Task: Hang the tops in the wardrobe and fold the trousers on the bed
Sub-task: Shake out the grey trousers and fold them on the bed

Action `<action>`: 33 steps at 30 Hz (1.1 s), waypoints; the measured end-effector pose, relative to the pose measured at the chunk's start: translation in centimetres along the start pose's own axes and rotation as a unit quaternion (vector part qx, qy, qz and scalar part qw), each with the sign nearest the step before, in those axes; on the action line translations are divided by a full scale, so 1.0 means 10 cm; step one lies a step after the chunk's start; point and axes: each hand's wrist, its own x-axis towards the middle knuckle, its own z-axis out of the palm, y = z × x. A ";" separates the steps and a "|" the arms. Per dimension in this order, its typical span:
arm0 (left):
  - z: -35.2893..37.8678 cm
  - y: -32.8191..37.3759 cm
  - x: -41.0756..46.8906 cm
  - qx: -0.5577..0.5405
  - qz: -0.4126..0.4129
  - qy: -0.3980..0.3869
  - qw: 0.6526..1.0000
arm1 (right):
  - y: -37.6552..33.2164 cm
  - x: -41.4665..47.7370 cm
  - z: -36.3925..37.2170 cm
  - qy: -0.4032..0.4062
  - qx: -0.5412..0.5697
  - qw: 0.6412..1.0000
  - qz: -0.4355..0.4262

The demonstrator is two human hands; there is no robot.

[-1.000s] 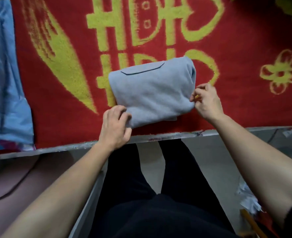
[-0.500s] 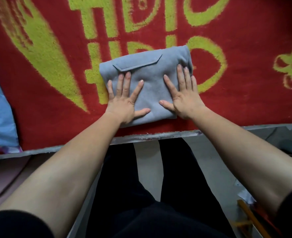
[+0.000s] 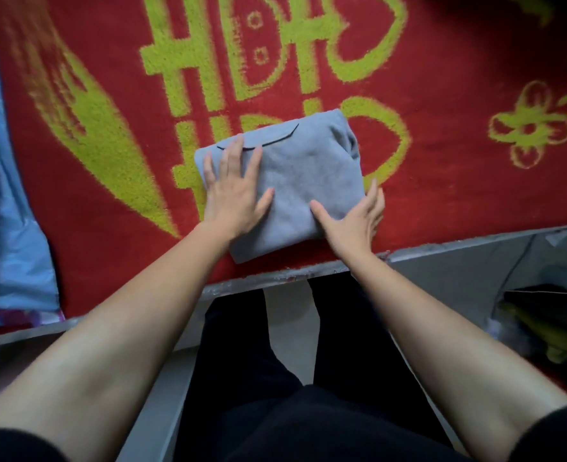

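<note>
Red plush bedding with a yellow-green pattern (image 3: 442, 78) fills most of my view, and near its front edge sits the folded grey trousers (image 3: 302, 181), a compact, slightly skewed rectangle with a pocket flap showing on top.

My left hand (image 3: 234, 191) lies flat on the left half of the bundle, fingers spread and palm pressing down. My right hand (image 3: 355, 221) cups the near right corner, thumb on top of the cloth and fingers held together along the side edge, not pinching anything.

I judge the cloth soft, thick and light, something like fleece: it will slump and unfold if lifted by one corner, though it should not slip on the pile beneath. The best hold looks like both hands under the two short sides, or one palm beneath and one on top, so the layers stay stacked. The right end bulges a little and may need another press.

Close behind the bundle's near edge runs the grey bed rail (image 3: 295, 275), with my dark-clothed legs beyond it, so pulling the bundle toward me risks sending it over the side. A blue cloth (image 3: 5, 211) lies well apart on the left. Open bedding stretches ahead and to the right, with ample room to slide the bundle.
</note>
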 end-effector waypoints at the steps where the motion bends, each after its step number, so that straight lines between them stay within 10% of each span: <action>1: -0.07 -0.01 0.12 -0.001 0.003 0.005 1.000 | 0.02 -0.04 0.04 -0.009 0.073 0.994 0.080; 5: -0.18 -0.03 0.59 -0.014 0.011 -0.074 0.997 | 0.02 -0.10 0.19 -0.091 0.331 0.881 0.325; 8: -0.16 -0.09 0.75 -0.022 0.004 -0.150 0.988 | 0.05 -0.03 0.21 -0.144 0.387 0.846 0.337; 15: -0.03 -0.04 0.35 -0.099 -0.151 -0.049 0.982 | -0.14 0.43 -0.10 -0.113 0.342 0.913 0.192; 20: 0.15 -0.12 0.10 -0.398 -0.326 -0.139 0.846 | -0.38 0.80 -0.22 -0.143 0.337 0.928 0.073; 27: 0.18 -0.07 0.17 -0.588 -0.357 -0.101 0.718 | -0.03 0.59 -0.02 -0.257 0.308 0.905 0.140; 33: -0.14 0.05 0.11 -0.615 -0.322 -0.057 0.718 | -0.20 0.58 -0.21 -0.199 0.270 0.941 0.043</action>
